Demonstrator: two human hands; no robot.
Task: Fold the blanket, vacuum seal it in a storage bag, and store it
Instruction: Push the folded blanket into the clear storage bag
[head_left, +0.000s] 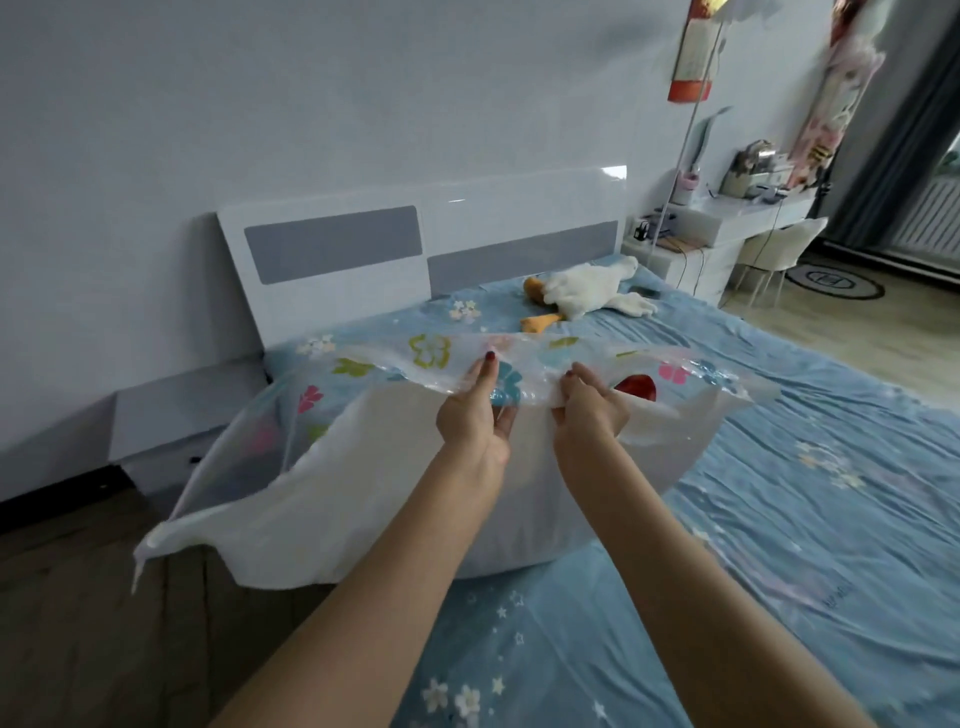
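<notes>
Both your hands, left (475, 415) and right (589, 408), pinch the clear flower-printed plastic storage bag (426, 358) mouth; beneath them lies the white folded blanket (332, 499) inside. Uneven pinching could leave the seal gapped.

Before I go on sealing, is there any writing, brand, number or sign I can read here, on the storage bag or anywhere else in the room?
None can be read.
Storage bag: flower prints only, no words visible.
Red wall hanging: too blurred to show any text.
Round floor mat: a mark in its middle, too small to read.
Bed sheet: a faint mark near the right edge, unreadable.
</notes>
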